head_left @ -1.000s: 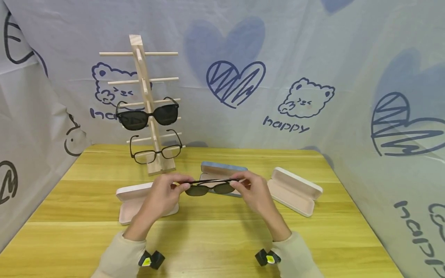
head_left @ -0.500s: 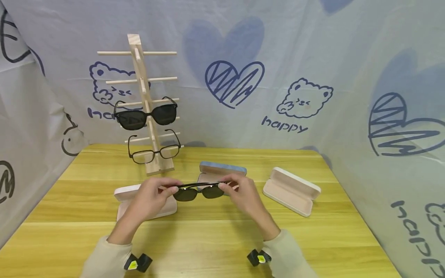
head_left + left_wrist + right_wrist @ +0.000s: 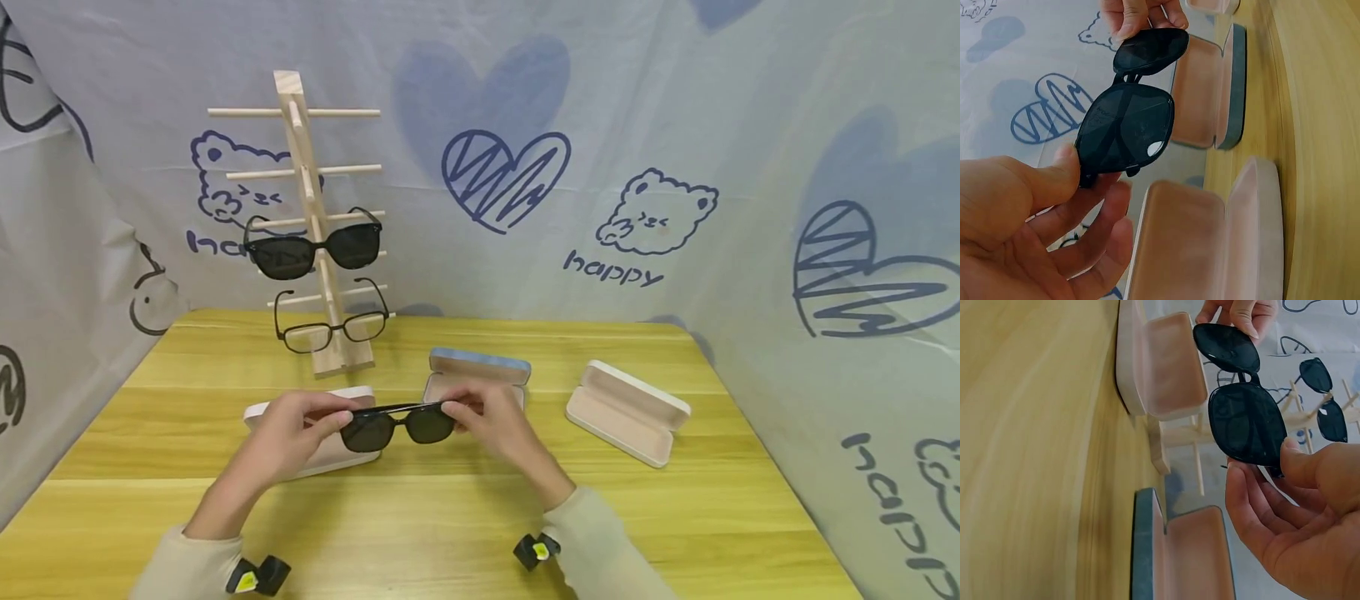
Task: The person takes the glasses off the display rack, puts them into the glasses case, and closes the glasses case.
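A pair of black sunglasses point(image 3: 369, 432) is held up between both hands, its dark lenses facing the person and its temples folded behind them. My left hand point(image 3: 288, 437) pinches one end of the frame between thumb and fingers. At the other end my right hand point(image 3: 491, 421) pinches the corner the same way, as the right wrist view also shows. Beneath and behind the left hand lies an open white glasses case point(image 3: 1185, 244). Partly covered by the right hand is an open blue case point(image 3: 480, 364) with a pinkish lining.
On the back left a wooden display rack point(image 3: 306, 167) carries black sunglasses point(image 3: 288, 257) and, below, clear-lens glasses point(image 3: 307, 337). Its two upper rods hold nothing. Another open white case point(image 3: 628, 412) lies to the right. Printed cloth point(image 3: 510, 83) hangs around the wooden table point(image 3: 420, 533).
Both hands have moved left and slightly toward the person with the sunglasses. The lenses have turned to face the person more fully. Rack and cases stay in place.
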The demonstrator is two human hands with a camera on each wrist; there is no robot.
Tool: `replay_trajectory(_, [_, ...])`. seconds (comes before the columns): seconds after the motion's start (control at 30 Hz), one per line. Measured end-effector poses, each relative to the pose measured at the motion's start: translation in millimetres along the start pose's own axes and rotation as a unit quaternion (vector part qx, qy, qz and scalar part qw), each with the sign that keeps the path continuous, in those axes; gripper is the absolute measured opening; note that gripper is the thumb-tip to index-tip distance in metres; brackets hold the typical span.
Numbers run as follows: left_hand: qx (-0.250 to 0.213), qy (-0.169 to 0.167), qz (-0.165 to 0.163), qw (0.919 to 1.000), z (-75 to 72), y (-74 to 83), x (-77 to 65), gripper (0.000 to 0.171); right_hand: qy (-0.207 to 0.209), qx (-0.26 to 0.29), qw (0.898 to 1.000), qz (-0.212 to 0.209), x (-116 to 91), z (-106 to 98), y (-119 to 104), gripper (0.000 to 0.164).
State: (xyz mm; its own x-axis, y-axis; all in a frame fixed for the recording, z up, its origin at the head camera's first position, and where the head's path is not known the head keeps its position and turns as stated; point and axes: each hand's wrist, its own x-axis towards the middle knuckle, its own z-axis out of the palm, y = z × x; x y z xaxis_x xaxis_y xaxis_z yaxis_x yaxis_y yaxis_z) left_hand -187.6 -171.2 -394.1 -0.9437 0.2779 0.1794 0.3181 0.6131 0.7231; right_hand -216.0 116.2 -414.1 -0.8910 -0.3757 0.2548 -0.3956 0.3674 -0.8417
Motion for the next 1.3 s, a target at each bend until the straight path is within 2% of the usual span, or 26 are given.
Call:
replay_trajectory(0.2, [-0.021,-0.002,-0.025,0.9995,-10.3,-10.1,-5.1,0.021,-0.02,0.004,1.0,-0.018,11.0,10.8,-0.9,0.015])
replay_trajectory(0.67, [-0.037,-0.001,-0.068,0.997,-25.7,-31.7,-14.7,0.021,-0.048,-0.04,0.997,0.041,27.7,40.4,-2.5,0.016])
replay_trajectory(0.87, [-0.028,-0.016,-0.088,0.9956,-25.8,-41.3,-19.4,0.022,-0.054,-0.028,0.997,0.044,28.0,51.6,-0.9,0.016])
replay_trajectory(1.07, [-0.015,-0.019,-0.09,0.9956,-27.9,-47.4,-21.2,0.022,-0.048,-0.01,0.997,0.058,29.8,60.7,1.6,0.016])
replay_trajectory(1.3, [-0.023,-0.021,-0.098,0.9947,-29.5,-52.5,-24.3,0.023,-0.047,0.016,0.996,0.076,29.8,68.5,0.1,0.016])
